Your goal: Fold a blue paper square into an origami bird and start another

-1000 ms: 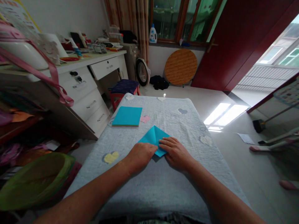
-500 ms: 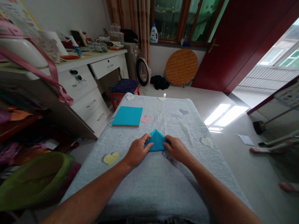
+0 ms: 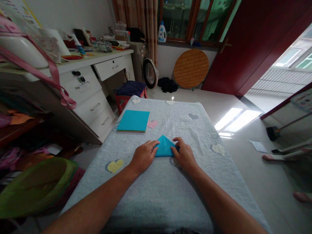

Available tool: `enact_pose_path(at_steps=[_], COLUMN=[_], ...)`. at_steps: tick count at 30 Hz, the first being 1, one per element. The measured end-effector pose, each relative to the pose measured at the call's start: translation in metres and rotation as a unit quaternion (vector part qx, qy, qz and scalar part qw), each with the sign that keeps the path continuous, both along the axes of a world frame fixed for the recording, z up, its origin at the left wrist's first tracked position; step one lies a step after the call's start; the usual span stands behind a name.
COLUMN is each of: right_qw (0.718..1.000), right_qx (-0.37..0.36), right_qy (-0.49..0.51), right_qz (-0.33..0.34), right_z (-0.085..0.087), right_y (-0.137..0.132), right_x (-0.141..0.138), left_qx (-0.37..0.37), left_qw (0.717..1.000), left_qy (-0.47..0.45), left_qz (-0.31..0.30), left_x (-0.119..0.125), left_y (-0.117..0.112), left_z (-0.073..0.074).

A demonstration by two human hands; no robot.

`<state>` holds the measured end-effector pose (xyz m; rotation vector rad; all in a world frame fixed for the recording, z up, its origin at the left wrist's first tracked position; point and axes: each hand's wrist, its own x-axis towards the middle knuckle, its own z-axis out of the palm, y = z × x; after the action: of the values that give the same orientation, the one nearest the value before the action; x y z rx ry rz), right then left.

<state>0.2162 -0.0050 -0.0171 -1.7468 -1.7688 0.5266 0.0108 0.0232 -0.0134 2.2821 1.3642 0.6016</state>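
A folded blue sheet of paper [image 3: 163,148], shaped like a triangle with its point away from me, lies on the cloth-covered table [image 3: 156,195]. My left hand [image 3: 144,155] pinches its left corner between thumb and fingers. At the right corner, my right hand [image 3: 184,152] has its thumb on the paper, with the index finger bent and a little raised over the edge. Both corners are partly hidden by the fingers. Farther off to the left rests a square stack of coloured paper [image 3: 133,121], blue on top.
Beyond the table's far left corner stands a red stool [image 3: 130,89] with a dark cushion. A white desk [image 3: 90,94] with drawers runs along the left. On the floor at lower left is a green basket [image 3: 70,165]. A round wooden board [image 3: 191,68] leans against the far wall.
The paper's near edge now looks straighter and flatter. My right index finger has lifted slightly from the paper, and my left fingers have slid closer along its left edge.
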Motion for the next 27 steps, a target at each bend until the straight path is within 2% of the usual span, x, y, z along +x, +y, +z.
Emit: enact_pose_path(at_steps=[8, 16, 27], right_qw=[0.999, 0.999, 0.998], right_qx=[-0.018, -0.014, -0.024], right_qy=[-0.031, -0.035, -0.049], right_qz=[-0.025, -0.013, 0.008], right_z=[0.002, 0.004, 0.004], right_y=[0.003, 0.003, 0.006], right_x=[-0.003, 0.000, 0.003], left_qx=[0.001, -0.019, -0.024], left_qw=[0.991, 0.993, 0.983], left_qy=[0.134, 0.120, 0.182], left_qz=[0.022, 0.013, 0.012], left_x=[0.007, 0.003, 0.004], left_y=[0.001, 0.001, -0.003], left_z=[0.005, 0.009, 0.009])
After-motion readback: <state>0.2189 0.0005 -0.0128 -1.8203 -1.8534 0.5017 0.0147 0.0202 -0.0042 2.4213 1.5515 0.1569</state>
